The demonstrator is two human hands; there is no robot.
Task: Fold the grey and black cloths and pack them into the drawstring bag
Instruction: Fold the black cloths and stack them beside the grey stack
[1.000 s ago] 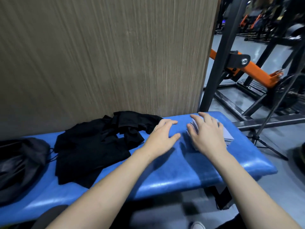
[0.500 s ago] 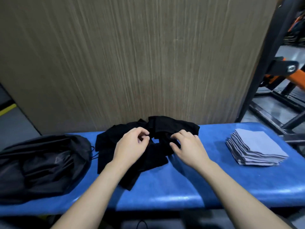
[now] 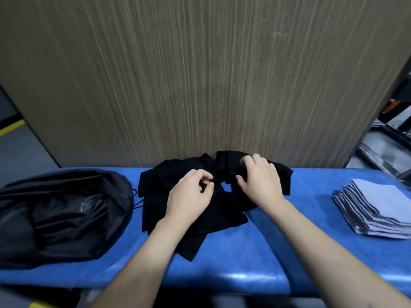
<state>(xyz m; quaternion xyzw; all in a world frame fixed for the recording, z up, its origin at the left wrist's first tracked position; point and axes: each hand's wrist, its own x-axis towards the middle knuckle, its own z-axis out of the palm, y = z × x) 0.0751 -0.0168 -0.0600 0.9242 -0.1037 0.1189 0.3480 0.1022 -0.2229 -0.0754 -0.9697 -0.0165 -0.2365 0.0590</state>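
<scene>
Since half a second ago our right hand has moved up to 12 o'clock on the black cloths, fingers curled into a raised fold; our left hand pinches cloth at the heap's middle. We see the heap crumpled mid-bench; the bag lies at 9 o'clock, the folded grey cloths stacked at 3 o'clock.

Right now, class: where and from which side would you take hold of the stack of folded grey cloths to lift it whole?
Take the grey cloth stack at its bottom layer, probably from two opposite sides with both hands. It is loose, fanned layers on the blue bench, so a one-sided grip on top would likely lift only a few.
</scene>
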